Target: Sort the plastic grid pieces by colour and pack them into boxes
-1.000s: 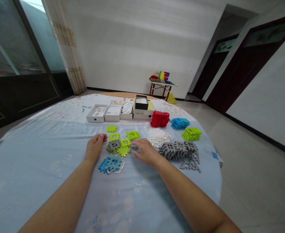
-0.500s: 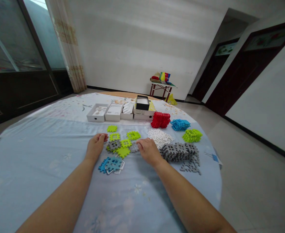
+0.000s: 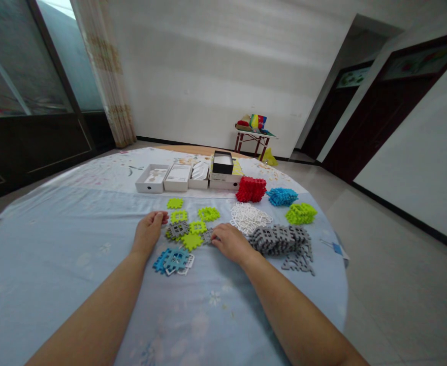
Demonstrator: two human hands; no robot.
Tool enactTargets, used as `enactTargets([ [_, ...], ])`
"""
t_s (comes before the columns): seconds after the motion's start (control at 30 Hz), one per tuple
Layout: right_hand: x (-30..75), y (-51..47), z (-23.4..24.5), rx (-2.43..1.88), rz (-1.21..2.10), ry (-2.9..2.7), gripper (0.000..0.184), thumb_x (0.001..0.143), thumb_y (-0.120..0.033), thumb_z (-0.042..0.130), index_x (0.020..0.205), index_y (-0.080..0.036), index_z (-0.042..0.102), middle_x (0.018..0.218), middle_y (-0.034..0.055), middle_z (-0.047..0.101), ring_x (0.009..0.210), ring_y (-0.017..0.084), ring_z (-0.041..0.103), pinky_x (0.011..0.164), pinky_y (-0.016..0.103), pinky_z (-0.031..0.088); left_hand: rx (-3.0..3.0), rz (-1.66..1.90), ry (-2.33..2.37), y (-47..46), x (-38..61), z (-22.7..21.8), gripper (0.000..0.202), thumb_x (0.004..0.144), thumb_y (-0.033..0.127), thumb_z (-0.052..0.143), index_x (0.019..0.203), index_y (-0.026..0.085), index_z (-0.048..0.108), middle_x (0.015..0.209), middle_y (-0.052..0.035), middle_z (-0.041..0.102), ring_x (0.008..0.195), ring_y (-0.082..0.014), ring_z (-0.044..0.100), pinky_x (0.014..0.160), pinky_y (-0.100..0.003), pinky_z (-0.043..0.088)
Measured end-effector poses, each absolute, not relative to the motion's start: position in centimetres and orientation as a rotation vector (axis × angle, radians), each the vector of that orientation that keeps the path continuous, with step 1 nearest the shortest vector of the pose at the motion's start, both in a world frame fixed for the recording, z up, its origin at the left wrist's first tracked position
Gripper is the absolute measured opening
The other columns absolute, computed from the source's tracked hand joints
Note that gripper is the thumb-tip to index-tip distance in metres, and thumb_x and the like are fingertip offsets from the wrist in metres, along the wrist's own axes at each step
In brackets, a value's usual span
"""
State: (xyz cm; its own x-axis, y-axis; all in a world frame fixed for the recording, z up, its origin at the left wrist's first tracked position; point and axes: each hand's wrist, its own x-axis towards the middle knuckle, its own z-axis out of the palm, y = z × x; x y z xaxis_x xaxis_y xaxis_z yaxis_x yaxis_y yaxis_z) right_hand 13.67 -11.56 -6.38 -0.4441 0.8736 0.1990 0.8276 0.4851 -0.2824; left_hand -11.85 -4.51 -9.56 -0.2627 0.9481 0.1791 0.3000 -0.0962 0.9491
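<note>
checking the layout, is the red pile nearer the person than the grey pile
No, the red pile lies farther back by the boxes, beyond the grey pile.

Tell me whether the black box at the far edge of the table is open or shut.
Open: the black box has no lid on, and its pale inside shows from above. Contents cannot be told.

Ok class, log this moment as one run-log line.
left hand: curled beside green tiles | right hand: touching grey tile | nearby: blue tiles, grey stack, blue cloth
</note>
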Motion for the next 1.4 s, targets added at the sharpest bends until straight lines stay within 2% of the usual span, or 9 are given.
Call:
enactTargets([
  [0.1, 13.8, -11.8, -5.3, -1.441, 0.193, -2.346, 0.014, 0.088, -0.022, 0.051, 0.09, -0.019, 0.064, 0.091, 0.0055, 0.066, 0.092, 0.018, 0.056, 0.083, 0.029, 0.04, 1.372, 1.396, 1.572, -4.5, -11.9, -9.7, 0.035, 0.073, 0.042, 0.046, 0.081, 0.015, 0.065, 0.077, -0.0064, 0.07, 0.073, -0.0196, 0.066, 0.075, -0.034, 0.051],
  [0.27, 13.7, -11.8, -4.2, -1.379, 0.307, -2.173, 0.024, 0.093, -0.024, 0.041, 0.102, -0.019, 0.062, 0.099, 0.0054, 0.067, 0.095, 0.017, 0.058, 0.085, 0.028, 0.042, 1.369, 1.39, 1.568, -4.6, -11.8, -9.5, 0.034, 0.072, 0.042, 0.046, 0.081, 0.015, 0.065, 0.077, -0.0061, 0.07, 0.073, -0.0193, 0.066, 0.074, -0.033, 0.051],
  [0.43, 13.6, -11.7, -4.9, -1.475, 0.256, -2.136, 0.027, 0.088, -0.022, 0.046, 0.11, -0.014, 0.06, 0.109, 0.0095, 0.063, 0.102, 0.02, 0.055, 0.092, 0.031, 0.04, 1.369, 1.381, 1.569, -4.4, -11.9, -9.8, 0.034, 0.073, 0.042, 0.046, 0.082, 0.015, 0.064, 0.078, -0.0064, 0.07, 0.074, -0.0193, 0.066, 0.075, -0.033, 0.052],
  [0.57, 13.2, -12.1, -5.6, -1.439, 0.306, -2.27, 0.043, 0.082, -0.036, 0.058, 0.119, -0.015, 0.055, 0.117, 0.011, 0.059, 0.111, 0.023, 0.051, 0.096, 0.035, 0.038, 1.383, 1.386, 1.579, -4.4, -12.0, -9.8, 0.034, 0.072, 0.042, 0.046, 0.082, 0.015, 0.065, 0.078, -0.0065, 0.07, 0.074, -0.0196, 0.066, 0.075, -0.034, 0.052],
  [0.67, 12.8, -12.4, -6.0, -1.435, 0.334, -2.392, 0.053, 0.073, -0.041, 0.067, 0.12, -0.018, 0.056, 0.117, 0.0108, 0.059, 0.11, 0.025, 0.05, 0.094, 0.038, 0.039, 1.381, 1.383, 1.588, -4.5, -11.9, -9.5, 0.033, 0.071, 0.041, 0.047, 0.08, 0.016, 0.065, 0.077, -0.006, 0.07, 0.073, -0.0196, 0.066, 0.074, -0.033, 0.052],
  [0.83, 13.1, -12.7, -5.0, -1.381, 0.351, -2.432, 0.046, 0.072, -0.032, 0.068, 0.115, -0.02, 0.058, 0.114, 0.0085, 0.061, 0.108, 0.024, 0.051, 0.094, 0.037, 0.037, 1.364, 1.377, 1.587, -4.3, -12.0, -9.5, 0.032, 0.071, 0.042, 0.047, 0.079, 0.017, 0.065, 0.077, -0.005, 0.07, 0.073, -0.0195, 0.066, 0.075, -0.033, 0.052],
  [1.03, 17.6, -13.9, -0.9, -1.307, 0.277, -2.355, 0.048, 0.071, -0.027, 0.071, 0.117, -0.021, 0.057, 0.117, 0.0073, 0.059, 0.111, 0.022, 0.048, 0.097, 0.038, 0.034, 1.389, 1.339, 1.586, -4.2, -12.2, -9.8, 0.035, 0.073, 0.044, 0.046, 0.084, 0.017, 0.065, 0.08, -0.0047, 0.069, 0.078, -0.0205, 0.066, 0.08, -0.035, 0.051],
  [1.2, 23.6, -15.3, 1.5, -1.462, 0.21, -2.313, 0.047, 0.073, -0.029, 0.069, 0.118, -0.021, 0.057, 0.119, 0.0079, 0.058, 0.114, 0.024, 0.047, 0.098, 0.04, 0.034, 1.387, 1.324, 1.596, -4.3, -12.1, -9.6, 0.035, 0.073, 0.043, 0.046, 0.085, 0.016, 0.064, 0.082, -0.0063, 0.069, 0.081, -0.0214, 0.066, 0.082, -0.037, 0.051],
  [1.4, 27.3, -16.0, 1.7, -1.572, 0.262, -2.298, 0.048, 0.074, -0.033, 0.067, 0.12, -0.023, 0.056, 0.121, 0.0078, 0.058, 0.115, 0.024, 0.048, 0.099, 0.041, 0.035, 1.425, 1.323, 1.623, -4.0, -12.3, -9.9, 0.035, 0.073, 0.044, 0.046, 0.084, 0.018, 0.065, 0.081, -0.0054, 0.07, 0.081, -0.0217, 0.066, 0.08, -0.036, 0.051],
])
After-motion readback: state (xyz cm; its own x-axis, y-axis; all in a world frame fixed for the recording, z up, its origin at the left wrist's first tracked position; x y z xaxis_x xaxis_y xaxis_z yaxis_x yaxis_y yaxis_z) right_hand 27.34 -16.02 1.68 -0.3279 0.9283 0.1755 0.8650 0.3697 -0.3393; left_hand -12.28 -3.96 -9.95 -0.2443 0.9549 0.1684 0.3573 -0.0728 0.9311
